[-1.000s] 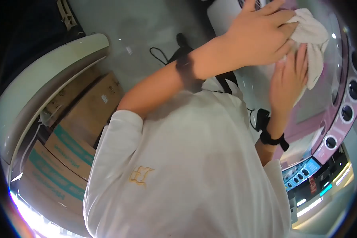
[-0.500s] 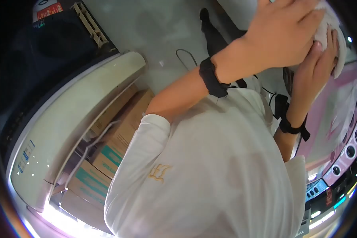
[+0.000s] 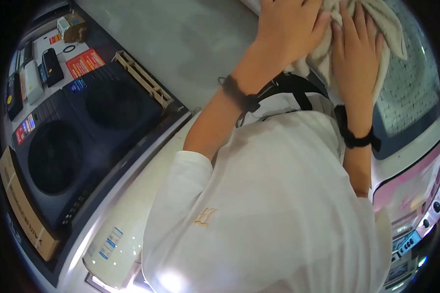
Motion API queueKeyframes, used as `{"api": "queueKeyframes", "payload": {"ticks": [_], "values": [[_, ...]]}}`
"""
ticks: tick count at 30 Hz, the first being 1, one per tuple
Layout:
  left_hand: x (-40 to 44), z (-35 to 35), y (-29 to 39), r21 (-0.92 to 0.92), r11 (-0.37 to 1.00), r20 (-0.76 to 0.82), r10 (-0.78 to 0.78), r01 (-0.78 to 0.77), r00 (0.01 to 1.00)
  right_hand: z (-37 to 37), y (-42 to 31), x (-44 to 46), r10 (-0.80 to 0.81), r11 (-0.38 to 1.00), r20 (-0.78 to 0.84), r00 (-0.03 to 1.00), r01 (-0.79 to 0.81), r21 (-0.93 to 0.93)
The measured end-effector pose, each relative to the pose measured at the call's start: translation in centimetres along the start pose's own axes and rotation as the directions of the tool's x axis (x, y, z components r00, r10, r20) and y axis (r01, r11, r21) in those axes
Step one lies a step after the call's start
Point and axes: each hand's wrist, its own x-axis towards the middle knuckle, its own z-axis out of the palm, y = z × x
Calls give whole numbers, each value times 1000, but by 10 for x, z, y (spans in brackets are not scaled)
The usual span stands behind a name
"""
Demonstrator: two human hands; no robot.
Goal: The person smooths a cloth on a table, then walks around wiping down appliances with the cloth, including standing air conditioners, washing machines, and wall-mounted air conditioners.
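My left hand (image 3: pixel 289 34) is at the top edge, palm down with fingers apart; some fingertips are cut off by the frame. Its thumb side touches a crumpled beige cloth (image 3: pixel 393 29). Flat on the cloth, fingers spread, lies my right hand (image 3: pixel 355 61). Beneath and beside the cloth is a pale appliance with a dark-framed, patterned translucent lid (image 3: pixel 408 93). Each wrist wears a black band.
A dark appliance top with two round recesses (image 3: pixel 56 156) stands at left, with a narrow carton (image 3: pixel 24 205), red labels and small boxes. Below it curves a cream panel (image 3: pixel 127 219). Grey floor (image 3: pixel 171 34) shows at top; pink machines (image 3: pixel 410 185) stand at right.
The view has swung, showing more of the dark appliance at left and a patterned lid at right. Both hands and the cloth have moved from the pink machine to this lid.
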Motion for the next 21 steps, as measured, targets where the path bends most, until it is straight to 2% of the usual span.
{"api": "queueKeyframes", "payload": {"ticks": [1, 5, 8, 11, 14, 17, 20, 21], "values": [[6, -7, -4, -66, 998, 45, 2, 0, 999, 3, -1, 3, 18, 1000, 2, 1000, -18, 6], [14, -27, -22, -139, 989, 201, 83, -55, 976, 2, -4, 12, 91, 996, 61, 994, -92, 10], [22, -31, -45, -224, 970, 179, 136, -95, 974, -1, -3, 13, 140, 990, 138, 980, -142, 6], [44, -46, -78, -379, 913, 368, 300, -152, 880, -4, 0, 16, 163, 987, 208, 964, -162, -21], [63, -62, -116, -451, 866, 410, 416, -216, 812, -6, -5, 26, 148, 989, 334, 931, -146, -32], [93, -90, -175, -402, 861, 466, 486, -313, 739, 1, -35, 72, 101, 991, 467, 879, -130, 30], [131, -123, -247, -235, 890, 516, 454, -390, 726, 19, -65, 135, 6, 996, 529, 849, -54, 74], [141, -133, -271, -164, 914, 516, 400, -370, 758, 26, -83, 154, -20, 995, 549, 836, -37, 92]]}}
